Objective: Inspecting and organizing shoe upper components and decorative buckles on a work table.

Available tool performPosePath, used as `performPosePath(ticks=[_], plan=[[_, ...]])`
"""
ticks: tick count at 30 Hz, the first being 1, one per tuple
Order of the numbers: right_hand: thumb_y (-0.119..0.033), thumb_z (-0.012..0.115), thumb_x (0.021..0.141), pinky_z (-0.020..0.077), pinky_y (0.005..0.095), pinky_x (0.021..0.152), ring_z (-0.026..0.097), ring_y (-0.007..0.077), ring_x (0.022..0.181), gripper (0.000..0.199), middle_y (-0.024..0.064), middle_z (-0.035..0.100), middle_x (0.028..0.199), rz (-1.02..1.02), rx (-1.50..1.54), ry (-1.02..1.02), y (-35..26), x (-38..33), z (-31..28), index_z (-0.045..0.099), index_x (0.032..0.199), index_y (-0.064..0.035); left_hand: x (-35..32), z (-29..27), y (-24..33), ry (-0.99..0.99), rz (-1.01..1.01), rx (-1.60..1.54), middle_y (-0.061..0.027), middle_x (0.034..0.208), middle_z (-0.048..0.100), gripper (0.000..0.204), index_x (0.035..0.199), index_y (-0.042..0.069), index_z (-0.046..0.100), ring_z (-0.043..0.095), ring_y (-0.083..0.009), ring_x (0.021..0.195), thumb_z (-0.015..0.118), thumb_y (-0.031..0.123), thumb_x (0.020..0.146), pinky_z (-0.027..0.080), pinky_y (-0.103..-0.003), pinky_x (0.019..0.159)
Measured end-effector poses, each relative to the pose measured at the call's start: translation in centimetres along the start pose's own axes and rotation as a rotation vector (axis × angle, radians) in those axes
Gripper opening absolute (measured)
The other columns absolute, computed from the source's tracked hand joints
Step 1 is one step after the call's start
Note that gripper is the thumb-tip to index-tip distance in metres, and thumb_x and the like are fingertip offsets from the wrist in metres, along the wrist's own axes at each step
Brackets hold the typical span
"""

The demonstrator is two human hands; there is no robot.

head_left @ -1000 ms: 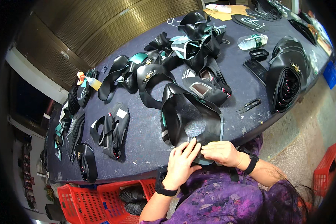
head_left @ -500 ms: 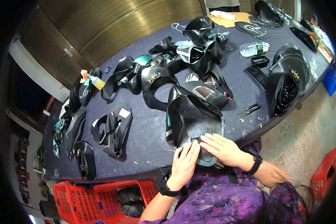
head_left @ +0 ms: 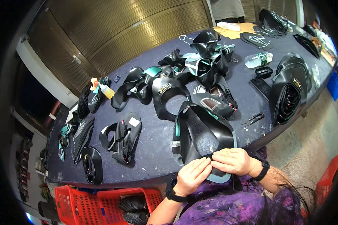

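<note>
Resting my left hand (head_left: 193, 176), right hand (head_left: 232, 162) on leather piece (head_left: 223, 131) at bench's (head_left: 156, 138) near edge, likely steadying it; can't tell if gripping.

We see a smooth, glossy black piece (head_left: 191, 138) — leather-like — a matt, scuffed table (head_left: 157, 144) and red plastic basket (head_left: 76, 205).

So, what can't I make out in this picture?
All in the head view:
Near part of the black piece: covered by the left hand and right hand; whether the fingers pinch or merely press it, I can't tell.
Standing person: head cut off by the top edge.
Far-right red crate: partly lost in the picture's dark rim.
</note>
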State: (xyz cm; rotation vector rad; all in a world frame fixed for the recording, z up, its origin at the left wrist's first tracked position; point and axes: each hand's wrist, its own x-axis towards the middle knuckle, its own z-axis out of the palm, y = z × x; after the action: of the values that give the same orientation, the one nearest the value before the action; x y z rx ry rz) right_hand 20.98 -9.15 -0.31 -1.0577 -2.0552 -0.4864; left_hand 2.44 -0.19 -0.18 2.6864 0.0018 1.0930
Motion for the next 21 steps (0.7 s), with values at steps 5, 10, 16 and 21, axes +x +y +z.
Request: performPosePath(ticks=[5, 10, 16, 21], plan=[[-0.019, 0.057, 0.07, 0.0501, 0.0305, 0.078, 0.06, 0.0198, 0.088, 0.027, 0.0063, 0.06, 0.097, -0.093, 0.038, -0.102, 0.1, 1.4, -3.8, 0.061, 0.096, -0.0116, 1.7, -3.7, 0.1, -0.306, -0.101, 0.126, -0.0143, 0.118, 0.052, 0.054, 0.107, 0.004, 0.056, 0.049, -0.0308, 0.109, 0.067, 0.011, 0.055, 0.039, -0.042, 0.093], [-0.021, 0.053, 0.069, 0.0407, 0.0382, 0.091, 0.054, 0.0236, 0.098, 0.017, 0.0055, 0.058, 0.089, -0.148, 0.237, -0.398, 0.3, 2.9, -6.9, 0.06, 0.078, -0.0093, 4.5, -6.5, -1.3, -0.633, 0.044, 0.542, -0.012, 0.128, 0.043, 0.06, 0.121, 0.008, 0.046, 0.039, -0.0244, 0.121, 0.065, 0.02, 0.065, 0.029, -0.04, 0.101], [-0.022, 0.053, 0.063, 0.0303, 0.0425, 0.102, 0.052, 0.0243, 0.1, 0.013, 0.004, 0.055, 0.073, -0.188, 0.178, -0.555, 0.4, 5.2, -9.0, 0.057, 0.06, -0.0093, 4.5, -4.4, -6.4, -0.852, 0.522, 1.064, -0.0121, 0.122, 0.048, 0.044, 0.117, 0.0, 0.046, 0.041, -0.0212, 0.118, 0.045, 0.019, 0.077, 0.022, -0.035, 0.107], [-0.018, 0.054, 0.061, 0.0331, 0.0411, 0.101, 0.051, 0.0244, 0.106, 0.01, 0.0036, 0.057, 0.075, -0.074, 0.077, -0.546, 2.5, 5.0, -11.5, 0.055, 0.057, -0.0085, 3.5, -3.0, -7.4, -0.783, 0.821, 1.312, -0.0094, 0.101, 0.055, 0.027, 0.097, 0.003, 0.054, 0.047, -0.0206, 0.107, 0.047, 0.02, 0.077, 0.027, -0.033, 0.103]])
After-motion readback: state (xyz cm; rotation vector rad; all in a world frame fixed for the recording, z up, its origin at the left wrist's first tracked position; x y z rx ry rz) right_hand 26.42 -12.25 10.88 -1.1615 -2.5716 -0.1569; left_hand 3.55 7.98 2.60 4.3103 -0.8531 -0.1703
